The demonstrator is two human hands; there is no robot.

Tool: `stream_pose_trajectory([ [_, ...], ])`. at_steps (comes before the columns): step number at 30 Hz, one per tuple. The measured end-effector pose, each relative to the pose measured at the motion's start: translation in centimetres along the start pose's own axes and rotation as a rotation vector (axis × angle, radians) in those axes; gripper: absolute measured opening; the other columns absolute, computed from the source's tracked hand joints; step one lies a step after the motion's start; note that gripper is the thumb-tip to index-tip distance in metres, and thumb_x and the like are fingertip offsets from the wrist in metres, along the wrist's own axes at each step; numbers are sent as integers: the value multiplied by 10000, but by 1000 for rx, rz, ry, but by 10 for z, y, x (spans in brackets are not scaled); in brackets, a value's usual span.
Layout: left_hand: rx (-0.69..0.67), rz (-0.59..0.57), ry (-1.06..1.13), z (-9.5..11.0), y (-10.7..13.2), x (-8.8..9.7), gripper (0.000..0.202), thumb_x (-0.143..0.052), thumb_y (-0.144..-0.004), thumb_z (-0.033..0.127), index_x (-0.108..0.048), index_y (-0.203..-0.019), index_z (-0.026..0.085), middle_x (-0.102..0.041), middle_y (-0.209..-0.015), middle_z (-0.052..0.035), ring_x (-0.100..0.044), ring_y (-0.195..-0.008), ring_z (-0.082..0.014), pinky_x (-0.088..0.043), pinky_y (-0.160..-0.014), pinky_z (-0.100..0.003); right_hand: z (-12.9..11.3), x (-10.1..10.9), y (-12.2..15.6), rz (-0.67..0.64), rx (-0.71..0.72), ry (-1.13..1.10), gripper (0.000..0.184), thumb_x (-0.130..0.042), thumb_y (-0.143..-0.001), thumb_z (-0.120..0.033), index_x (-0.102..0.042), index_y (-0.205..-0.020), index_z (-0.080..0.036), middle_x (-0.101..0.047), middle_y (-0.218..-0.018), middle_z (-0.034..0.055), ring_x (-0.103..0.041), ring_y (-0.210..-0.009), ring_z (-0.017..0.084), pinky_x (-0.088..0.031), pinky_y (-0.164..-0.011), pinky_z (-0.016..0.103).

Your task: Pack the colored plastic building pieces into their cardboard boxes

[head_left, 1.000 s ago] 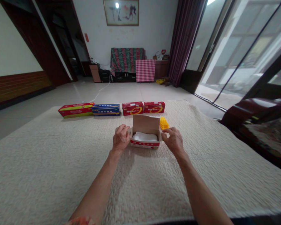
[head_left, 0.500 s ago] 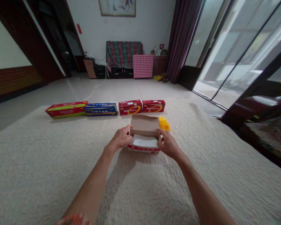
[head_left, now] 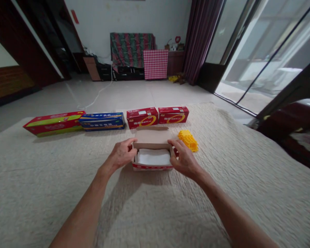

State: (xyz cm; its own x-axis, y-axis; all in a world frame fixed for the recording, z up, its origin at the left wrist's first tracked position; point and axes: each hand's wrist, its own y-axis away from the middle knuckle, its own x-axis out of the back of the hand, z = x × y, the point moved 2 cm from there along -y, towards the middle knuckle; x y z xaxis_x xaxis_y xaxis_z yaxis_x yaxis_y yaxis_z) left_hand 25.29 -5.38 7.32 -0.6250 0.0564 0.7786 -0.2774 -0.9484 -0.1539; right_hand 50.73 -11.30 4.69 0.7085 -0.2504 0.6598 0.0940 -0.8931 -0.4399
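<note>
A small red and white cardboard box (head_left: 152, 167) sits open on the cream quilt (head_left: 54, 179) in front of me, with white folded material (head_left: 154, 157) inside. Its brown lid flap (head_left: 152, 136) leans back, partly lowered. My left hand (head_left: 121, 154) grips the box's left end, fingers on the flap's corner. My right hand (head_left: 184, 159) grips the right end in the same way. A yellow studded block (head_left: 188, 140) lies just right of the box.
Along the quilt's far edge lie a long red and green box (head_left: 53, 123), a blue box (head_left: 102, 121) and two red boxes (head_left: 142, 117) (head_left: 173, 115). Tiled floor lies beyond. Dark wooden furniture (head_left: 291, 120) stands at the right, by glass doors.
The lid flap stood upright and has tilted down toward the box. Both hands shifted from the box's sides up to the flap's corners. My view has dipped lower.
</note>
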Motion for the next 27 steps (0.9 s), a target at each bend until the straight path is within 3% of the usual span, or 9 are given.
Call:
stream_pose_trajectory([
  [6, -23, 169, 316, -24, -9, -17, 389, -599, -765, 399, -714, -1025, 133, -525, -563, 50, -468, -460, -95, -384, -460, -200, 8, -1, -7, -1, 11, -28, 563, -486, -683, -41, -544, -1224, -190, -577, -1033, 83, -561, -798, 183, -535, -697, 374],
  [15, -98, 425, 312, -28, -6, -33, 278, -591, -782, 320, -748, -922, 138, -659, -633, 5, -566, -537, -111, -455, -531, -207, 8, 0, -4, 42, 37, -89, 582, -496, -706, -42, -529, -1258, -225, -573, -1099, 77, -584, -863, 196, -554, -728, 387],
  [21, -77, 471, 300, -29, -7, -34, 287, -587, -780, 329, -753, -923, 145, -634, -601, 18, -529, -486, -96, -443, -502, -205, 6, -2, -9, 92, 37, -76, 529, -487, -731, -67, -547, -1225, -247, -590, -1095, 69, -605, -875, 195, -554, -713, 364],
  [27, -46, 421, 295, -26, -7, -34, 317, -570, -787, 371, -756, -923, 153, -688, -646, -2, -577, -538, -120, -466, -528, -216, 6, 4, -7, 136, 3, -76, 300, -507, -882, -261, -580, -1172, -238, -610, -995, 50, -592, -774, 167, -536, -680, 342],
])
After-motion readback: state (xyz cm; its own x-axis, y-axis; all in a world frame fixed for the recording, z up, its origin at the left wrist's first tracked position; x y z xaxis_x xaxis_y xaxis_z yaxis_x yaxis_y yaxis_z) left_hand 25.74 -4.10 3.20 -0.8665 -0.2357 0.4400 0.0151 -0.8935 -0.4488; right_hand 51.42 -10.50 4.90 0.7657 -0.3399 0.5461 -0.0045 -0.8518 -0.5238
